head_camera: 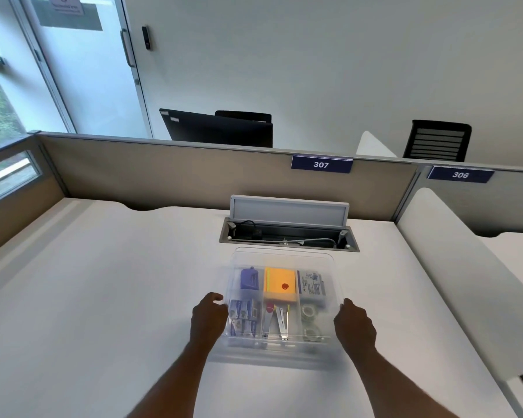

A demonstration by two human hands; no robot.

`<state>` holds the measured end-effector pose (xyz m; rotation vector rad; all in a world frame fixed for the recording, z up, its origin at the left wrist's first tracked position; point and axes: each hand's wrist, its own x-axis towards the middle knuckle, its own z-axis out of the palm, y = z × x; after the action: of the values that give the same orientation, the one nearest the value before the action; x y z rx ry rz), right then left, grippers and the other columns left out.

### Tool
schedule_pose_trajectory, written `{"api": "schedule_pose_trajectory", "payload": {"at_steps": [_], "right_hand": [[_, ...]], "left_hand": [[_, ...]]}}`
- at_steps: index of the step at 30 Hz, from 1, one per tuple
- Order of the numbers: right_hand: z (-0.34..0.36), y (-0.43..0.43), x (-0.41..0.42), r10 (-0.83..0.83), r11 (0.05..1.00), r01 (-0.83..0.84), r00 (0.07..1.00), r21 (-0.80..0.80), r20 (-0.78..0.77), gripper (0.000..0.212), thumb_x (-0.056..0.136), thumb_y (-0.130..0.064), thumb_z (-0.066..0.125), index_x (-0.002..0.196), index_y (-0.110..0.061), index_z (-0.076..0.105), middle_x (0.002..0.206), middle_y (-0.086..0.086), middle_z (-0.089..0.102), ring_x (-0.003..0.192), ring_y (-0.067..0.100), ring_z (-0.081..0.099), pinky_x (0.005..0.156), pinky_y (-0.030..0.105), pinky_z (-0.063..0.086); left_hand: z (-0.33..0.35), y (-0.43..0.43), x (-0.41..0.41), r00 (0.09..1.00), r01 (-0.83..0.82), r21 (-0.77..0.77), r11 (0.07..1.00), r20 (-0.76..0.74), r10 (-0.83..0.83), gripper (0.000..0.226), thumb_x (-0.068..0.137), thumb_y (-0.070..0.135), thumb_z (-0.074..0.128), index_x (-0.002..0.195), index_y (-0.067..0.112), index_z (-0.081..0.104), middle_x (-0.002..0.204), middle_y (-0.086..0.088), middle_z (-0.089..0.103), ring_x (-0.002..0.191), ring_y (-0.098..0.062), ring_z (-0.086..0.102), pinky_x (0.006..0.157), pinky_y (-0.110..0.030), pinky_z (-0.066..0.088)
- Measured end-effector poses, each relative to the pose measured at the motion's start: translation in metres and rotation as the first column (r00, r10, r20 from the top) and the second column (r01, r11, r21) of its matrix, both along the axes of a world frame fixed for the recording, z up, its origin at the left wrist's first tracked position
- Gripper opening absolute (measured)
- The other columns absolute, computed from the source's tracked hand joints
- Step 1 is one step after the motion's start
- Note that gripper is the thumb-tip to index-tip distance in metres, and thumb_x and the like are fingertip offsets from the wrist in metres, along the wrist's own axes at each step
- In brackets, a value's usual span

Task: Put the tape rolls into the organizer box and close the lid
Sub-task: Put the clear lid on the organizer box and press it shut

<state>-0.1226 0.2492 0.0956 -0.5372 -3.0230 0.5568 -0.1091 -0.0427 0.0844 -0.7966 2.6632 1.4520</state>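
White tabletop (103,297), clear organizer box (280,354) sitting mid-desk just near of the open cable tray (289,236). The lid (281,259) is blurry and looks mid-swing coming down. Left hand (207,316) and right hand (355,327) curl loosely on its side edges. Two tape rolls (310,322) already sit in the near-right compartment, so I'd say pressing the lid shut is next.
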Motion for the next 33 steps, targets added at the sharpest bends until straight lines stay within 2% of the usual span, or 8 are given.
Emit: {"api": "schedule_pose_trajectory", "payload": {"at_steps": [5, 11, 19, 22, 24, 26, 28, 33], "right_hand": [[0.006, -0.006, -0.005, 0.084, 0.975, -0.086, 0.996, 0.203, 0.019, 0.006, 0.081, 0.003, 0.055, 0.083, -0.002, 0.058, 0.077, 0.015, 0.069, 0.07, 0.034, 0.071, 0.061, 0.034, 0.056], [0.008, -0.01, -0.017, 0.028, 0.98, -0.045, 0.995, 0.195, 0.092, 0.021, 0.09, -0.009, 0.039, 0.102, -0.011, 0.056, 0.1, 0.002, 0.07, 0.094, 0.023, 0.07, 0.077, 0.029, 0.054], [0.008, -0.007, -0.032, -0.004, 0.994, -0.006, 0.996, 0.112, 0.092, 0.021, 0.089, -0.01, 0.038, 0.096, -0.01, 0.058, 0.101, 0.006, 0.069, 0.095, 0.028, 0.069, 0.077, 0.03, 0.053], [0.004, -0.007, -0.03, 0.054, 0.996, -0.052, 0.998, 0.078, -0.016, 0.024, 0.088, -0.006, 0.033, 0.084, -0.008, 0.056, 0.089, 0.012, 0.068, 0.086, 0.033, 0.07, 0.072, 0.034, 0.054], [-0.003, -0.004, -0.028, 0.082, 0.994, -0.083, 0.997, 0.068, 0.012, 0.025, 0.089, -0.007, 0.033, 0.067, -0.018, 0.041, 0.074, 0.004, 0.059, 0.085, 0.034, 0.069, 0.067, 0.034, 0.051], [-0.008, 0.0, -0.031, 0.068, 0.998, -0.069, 0.99, 0.002, 0.122, 0.035, 0.091, -0.012, 0.037, 0.06, -0.023, 0.023, 0.064, -0.005, 0.036, 0.09, 0.032, 0.064, 0.066, 0.032, 0.043], [-0.009, -0.001, -0.033, 0.071, 0.997, -0.073, 0.989, 0.006, 0.131, 0.038, 0.09, -0.013, 0.039, 0.06, -0.025, 0.019, 0.062, -0.006, 0.029, 0.089, 0.031, 0.062, 0.065, 0.031, 0.04], [-0.015, -0.008, -0.025, 0.056, 0.998, -0.056, 0.996, 0.005, 0.063, 0.006, 0.088, -0.014, 0.041, 0.085, -0.019, 0.04, 0.073, 0.001, 0.042, 0.072, 0.024, 0.046, 0.064, 0.03, 0.04]], "left_hand": [[0.001, -0.002, -0.002, 1.0, 0.02, -0.046, 0.999, -0.008, -0.021, 0.028, 0.089, 0.029, 0.059, 0.109, 0.012, 0.068, 0.12, -0.008, 0.068, 0.113, -0.025, 0.061, 0.096, -0.029, 0.04], [0.002, -0.003, -0.002, 0.999, 0.037, -0.101, 0.994, -0.015, -0.038, 0.037, 0.091, 0.039, 0.056, 0.111, 0.012, 0.07, 0.121, -0.009, 0.068, 0.116, -0.026, 0.06, 0.103, -0.034, 0.04], [0.002, 0.001, -0.003, 0.998, 0.032, -0.148, 0.988, -0.048, -0.039, 0.045, 0.091, 0.044, 0.053, 0.093, 0.003, 0.071, 0.099, -0.016, 0.073, 0.098, -0.035, 0.064, 0.088, -0.039, 0.048], [0.003, 0.001, -0.005, 0.999, 0.014, -0.161, 0.987, -0.046, -0.022, 0.051, 0.09, 0.042, 0.055, 0.056, 0.005, 0.058, 0.061, -0.011, 0.065, 0.071, -0.035, 0.061, 0.067, -0.035, 0.043], [0.004, 0.001, -0.005, 1.0, -0.014, -0.167, 0.986, -0.028, 0.01, 0.053, 0.089, 0.036, 0.057, 0.045, 0.008, 0.044, 0.046, -0.004, 0.052, 0.057, -0.029, 0.053, 0.057, -0.032, 0.035], [0.002, -0.001, -0.005, 0.999, -0.034, -0.123, 0.992, -0.005, 0.033, 0.042, 0.088, 0.027, 0.056, 0.051, 0.005, 0.05, 0.058, -0.01, 0.062, 0.065, -0.031, 0.059, 0.059, -0.03, 0.035], [0.001, 0.0, -0.004, 0.999, -0.033, -0.064, 0.997, 0.001, 0.034, 0.028, 0.086, 0.019, 0.055, 0.064, 0.003, 0.06, 0.079, -0.016, 0.071, 0.082, -0.036, 0.063, 0.066, -0.032, 0.041], [-0.001, 0.003, 0.007, 0.999, -0.034, 0.037, 0.999, -0.02, 0.034, 0.024, 0.087, 0.011, 0.05, 0.102, -0.003, 0.062, 0.111, -0.024, 0.066, 0.108, -0.04, 0.058, 0.097, -0.044, 0.046]]}}
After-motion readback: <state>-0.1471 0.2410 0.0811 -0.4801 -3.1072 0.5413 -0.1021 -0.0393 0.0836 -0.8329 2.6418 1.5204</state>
